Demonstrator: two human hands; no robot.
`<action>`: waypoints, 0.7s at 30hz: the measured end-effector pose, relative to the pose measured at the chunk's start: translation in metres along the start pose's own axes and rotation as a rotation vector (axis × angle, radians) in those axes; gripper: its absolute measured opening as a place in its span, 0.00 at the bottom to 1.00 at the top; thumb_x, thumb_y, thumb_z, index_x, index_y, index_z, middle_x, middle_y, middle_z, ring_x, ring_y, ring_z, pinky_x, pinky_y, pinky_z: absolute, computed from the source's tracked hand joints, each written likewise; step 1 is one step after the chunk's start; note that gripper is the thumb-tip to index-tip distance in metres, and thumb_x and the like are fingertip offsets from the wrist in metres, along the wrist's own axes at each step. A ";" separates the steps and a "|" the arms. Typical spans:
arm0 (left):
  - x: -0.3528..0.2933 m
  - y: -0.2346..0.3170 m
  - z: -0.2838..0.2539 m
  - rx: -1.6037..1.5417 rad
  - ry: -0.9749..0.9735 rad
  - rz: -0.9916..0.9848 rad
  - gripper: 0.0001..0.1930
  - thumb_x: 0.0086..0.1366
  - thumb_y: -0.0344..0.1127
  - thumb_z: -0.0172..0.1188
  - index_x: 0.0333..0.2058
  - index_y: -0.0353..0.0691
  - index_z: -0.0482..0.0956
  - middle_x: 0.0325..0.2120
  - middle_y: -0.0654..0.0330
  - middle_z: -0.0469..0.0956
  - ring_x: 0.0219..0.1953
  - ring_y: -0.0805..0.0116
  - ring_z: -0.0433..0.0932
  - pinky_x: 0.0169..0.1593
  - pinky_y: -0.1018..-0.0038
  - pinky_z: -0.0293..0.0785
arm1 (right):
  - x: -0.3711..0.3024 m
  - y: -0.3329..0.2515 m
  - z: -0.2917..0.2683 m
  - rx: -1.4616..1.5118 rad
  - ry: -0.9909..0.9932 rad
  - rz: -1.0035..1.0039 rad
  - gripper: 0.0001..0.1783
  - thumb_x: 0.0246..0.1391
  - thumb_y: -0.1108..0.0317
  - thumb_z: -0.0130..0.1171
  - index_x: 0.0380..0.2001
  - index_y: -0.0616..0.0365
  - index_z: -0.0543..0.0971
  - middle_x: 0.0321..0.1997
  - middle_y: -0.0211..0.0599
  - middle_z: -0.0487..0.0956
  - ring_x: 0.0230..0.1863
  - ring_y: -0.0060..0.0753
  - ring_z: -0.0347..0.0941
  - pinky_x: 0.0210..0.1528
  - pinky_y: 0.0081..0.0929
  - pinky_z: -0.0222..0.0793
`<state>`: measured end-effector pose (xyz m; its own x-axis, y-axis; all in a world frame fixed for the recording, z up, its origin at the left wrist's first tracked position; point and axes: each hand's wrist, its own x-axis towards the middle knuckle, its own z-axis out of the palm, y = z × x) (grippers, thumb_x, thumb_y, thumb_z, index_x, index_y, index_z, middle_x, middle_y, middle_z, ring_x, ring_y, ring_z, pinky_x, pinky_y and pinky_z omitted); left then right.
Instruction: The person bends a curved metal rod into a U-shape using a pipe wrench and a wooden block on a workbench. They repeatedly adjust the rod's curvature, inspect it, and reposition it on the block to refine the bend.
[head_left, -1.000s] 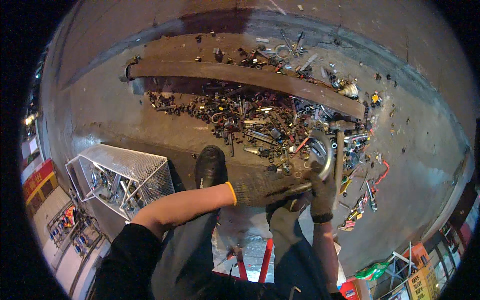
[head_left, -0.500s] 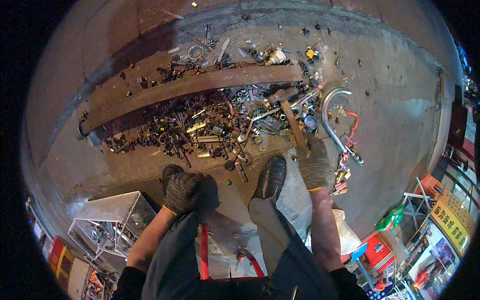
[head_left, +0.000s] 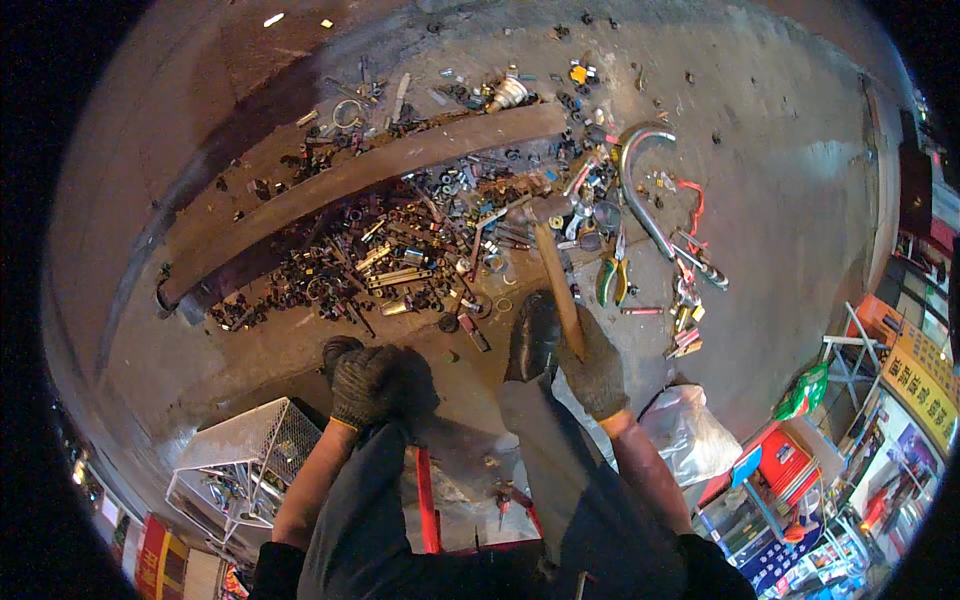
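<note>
My right hand (head_left: 596,372), in a dark knit glove, grips the wooden handle of a hammer (head_left: 558,285) beside my right shoe. The hammer's head reaches the right end of a pile of small metal parts (head_left: 400,250). My left hand (head_left: 366,388), gloved the same way, is curled by my left knee; what it holds, if anything, is hidden. Just right of the hammer lie pliers (head_left: 613,278) with green and yellow grips. A long rusty metal bar (head_left: 390,158) crosses the far side of the pile.
A curved chrome tube (head_left: 632,190) and a red cord (head_left: 694,205) lie at the right. A white mesh crate (head_left: 245,445) stands at the left, and a pale plastic bag (head_left: 690,432) near my right forearm. Red metal legs (head_left: 425,500) show between my legs.
My right hand has drawn the hammer back toward me and slightly left, uncovering the pliers. My left hand stays curled by the knee. The whole view has shifted a little.
</note>
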<state>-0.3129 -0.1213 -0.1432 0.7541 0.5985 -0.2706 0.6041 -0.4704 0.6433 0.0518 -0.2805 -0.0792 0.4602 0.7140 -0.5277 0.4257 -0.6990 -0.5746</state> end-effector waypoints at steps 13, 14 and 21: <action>0.002 -0.002 0.010 -0.089 0.090 -0.047 0.21 0.54 0.38 0.65 0.48 0.43 0.82 0.38 0.50 0.83 0.41 0.44 0.80 0.52 0.51 0.71 | 0.001 0.028 -0.023 -0.184 0.031 0.057 0.37 0.55 0.64 0.67 0.68 0.55 0.70 0.59 0.57 0.79 0.57 0.62 0.78 0.55 0.47 0.77; 0.003 -0.002 0.010 -0.007 0.031 -0.030 0.21 0.54 0.38 0.65 0.48 0.43 0.82 0.38 0.50 0.83 0.41 0.44 0.80 0.52 0.51 0.70 | 0.015 0.026 -0.023 -0.173 0.014 0.033 0.37 0.55 0.63 0.66 0.68 0.55 0.69 0.59 0.57 0.79 0.57 0.62 0.78 0.55 0.48 0.77; 0.005 0.001 0.003 0.091 -0.013 -0.038 0.20 0.55 0.38 0.65 0.48 0.44 0.82 0.39 0.51 0.83 0.43 0.45 0.80 0.53 0.50 0.69 | -0.007 0.050 -0.019 -0.210 -0.021 0.029 0.40 0.56 0.62 0.66 0.71 0.52 0.66 0.57 0.54 0.80 0.56 0.61 0.79 0.55 0.48 0.76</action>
<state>-0.3076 -0.1206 -0.1461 0.7331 0.6091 -0.3027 0.6528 -0.5051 0.5646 0.0851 -0.3211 -0.0925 0.4591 0.6924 -0.5566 0.5663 -0.7109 -0.4171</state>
